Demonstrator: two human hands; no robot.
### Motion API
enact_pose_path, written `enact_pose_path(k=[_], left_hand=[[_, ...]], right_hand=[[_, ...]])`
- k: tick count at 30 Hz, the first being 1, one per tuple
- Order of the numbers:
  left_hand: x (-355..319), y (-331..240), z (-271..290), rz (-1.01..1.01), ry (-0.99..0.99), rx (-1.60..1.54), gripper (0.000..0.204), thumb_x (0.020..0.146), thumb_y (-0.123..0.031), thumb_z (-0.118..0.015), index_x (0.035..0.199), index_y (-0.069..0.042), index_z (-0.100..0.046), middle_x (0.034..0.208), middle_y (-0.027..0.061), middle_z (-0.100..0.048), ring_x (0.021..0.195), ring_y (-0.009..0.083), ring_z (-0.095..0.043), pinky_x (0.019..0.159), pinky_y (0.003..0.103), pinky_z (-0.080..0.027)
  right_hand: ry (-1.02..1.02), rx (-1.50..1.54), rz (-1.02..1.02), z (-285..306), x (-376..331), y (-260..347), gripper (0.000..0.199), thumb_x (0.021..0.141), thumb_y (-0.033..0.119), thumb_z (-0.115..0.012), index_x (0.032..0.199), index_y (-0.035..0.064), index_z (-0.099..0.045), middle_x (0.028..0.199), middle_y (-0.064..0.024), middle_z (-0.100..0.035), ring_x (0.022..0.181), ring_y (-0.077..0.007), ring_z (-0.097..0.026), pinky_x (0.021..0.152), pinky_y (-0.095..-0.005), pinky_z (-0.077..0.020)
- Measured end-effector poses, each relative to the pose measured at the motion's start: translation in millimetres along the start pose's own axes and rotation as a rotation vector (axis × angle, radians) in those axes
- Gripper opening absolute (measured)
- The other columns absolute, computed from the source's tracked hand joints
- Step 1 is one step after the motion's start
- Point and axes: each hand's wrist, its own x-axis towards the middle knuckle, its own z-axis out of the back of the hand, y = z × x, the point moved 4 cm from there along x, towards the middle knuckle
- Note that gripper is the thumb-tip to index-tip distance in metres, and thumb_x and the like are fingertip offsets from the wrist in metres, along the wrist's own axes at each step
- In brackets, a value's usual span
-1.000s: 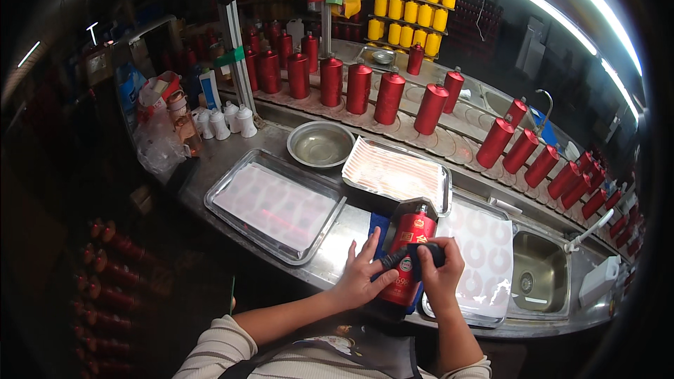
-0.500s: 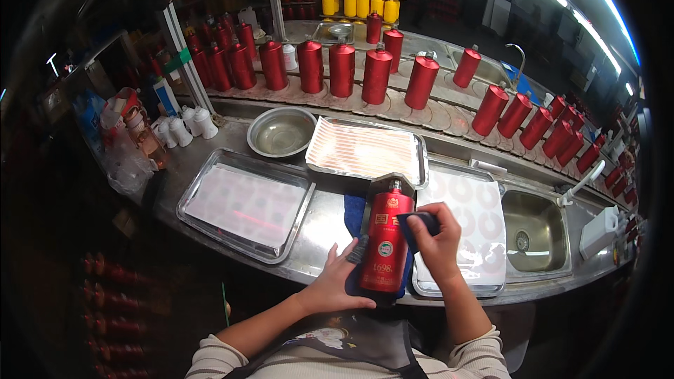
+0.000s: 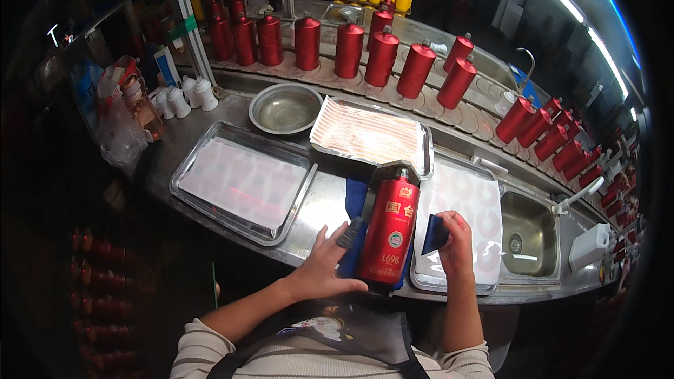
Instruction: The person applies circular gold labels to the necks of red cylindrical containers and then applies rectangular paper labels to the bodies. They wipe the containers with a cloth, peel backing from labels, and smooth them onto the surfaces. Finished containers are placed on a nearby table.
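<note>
A red bottle (image 3: 394, 231) with gold lettering and a round white-and-green label lies on a dark holder with blue cloth (image 3: 354, 200), its neck away from me. My left hand (image 3: 326, 263) is open beside the bottle's lower left, thumb and fingers spread, the thumb tip close to its base; I cannot tell whether it touches. A dark grey wrap covers one finger. My right hand (image 3: 456, 242) pinches a small, flat, dark blue scraper (image 3: 435, 234) just right of the bottle, apart from it, over the tray of white sheets (image 3: 463, 228).
Left lies a steel tray (image 3: 180, 182) with a white sheet. Beyond are a steel bowl (image 3: 286, 86) and a tray of striped strips (image 3: 368, 137). Red bottles (image 3: 349, 50) line a conveyor. At right are a sink (image 3: 533, 267) and a white jug (image 3: 590, 248).
My right hand has drawn the scraper away from the bottle's front to its right. My left hand has shifted slightly left. The conveyor bottles have moved right, and the view has turned a little.
</note>
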Motion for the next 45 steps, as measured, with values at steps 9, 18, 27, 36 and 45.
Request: enact_pose_path(k=[9, 18, 27, 36, 45], left_hand=[[63, 77, 104, 0.309, -0.623, -0.199, 0.016, 0.084, -0.005, -0.075, 0.086, 0.004, -0.062, 0.086, 0.0116, -0.075, 0.08, 0.0134, -0.069, 0.078, 0.029, -0.053], [218, 175, 147, 0.4, -0.52, 0.347, 0.03, 0.079, -0.022, -0.079, 0.086, -0.002, -0.058, 0.081, 0.012, -0.071, 0.076, 0.0334, -0.068, 0.072, 0.042, -0.053], [310, 240, 151, 0.623, -0.307, 0.587, 0.046, 0.073, -0.013, -0.074, 0.117, -0.006, -0.065, 0.119, 0.0207, -0.068, 0.114, 0.0373, -0.064, 0.093, 0.044, -0.053], [318, 240, 148, 0.412, -0.168, 0.748, 0.031, 0.076, -0.011, -0.07, 0.105, -0.003, -0.065, 0.11, 0.0208, -0.069, 0.109, 0.0396, -0.064, 0.091, 0.049, -0.052], [309, 225, 146, 0.125, -0.225, 0.801, 0.02, 0.08, -0.01, -0.065, 0.099, -0.003, -0.066, 0.084, 0.0203, -0.068, 0.085, 0.0392, -0.067, 0.074, 0.047, -0.051]], right_hand=[[-0.032, -0.24, -0.062, -11, -10, 3, 0.034, 0.095, 0.033, -0.061, 0.075, 0.0061, -0.056, 0.051, 0.0003, -0.044, 0.034, -0.0082, -0.037, 0.035, -0.0226, -0.0264], [-0.119, -0.224, -0.106, 13, -14, -7, 0.027, 0.096, 0.025, -0.061, 0.078, 0.0046, -0.062, 0.06, -0.0033, -0.055, 0.04, -0.0069, -0.042, 0.038, -0.0205, -0.0291], [-0.144, -0.34, -0.074, 26, -4, -15, 0.026, 0.099, 0.019, -0.057, 0.078, 0.0034, -0.06, 0.06, -0.0039, -0.056, 0.037, -0.007, -0.041, 0.038, -0.0212, -0.0317], [-0.151, -0.33, -0.139, 22, 7, -16, 0.023, 0.095, 0.019, -0.063, 0.079, 0.0034, -0.063, 0.067, -0.0023, -0.06, 0.054, -0.0065, -0.05, 0.048, -0.0216, -0.0358], [-0.153, -0.304, -0.137, 18, 6, -18, 0.021, 0.095, 0.018, -0.064, 0.079, 0.0047, -0.062, 0.07, -0.0019, -0.062, 0.055, -0.005, -0.05, 0.048, -0.021, -0.0366]])
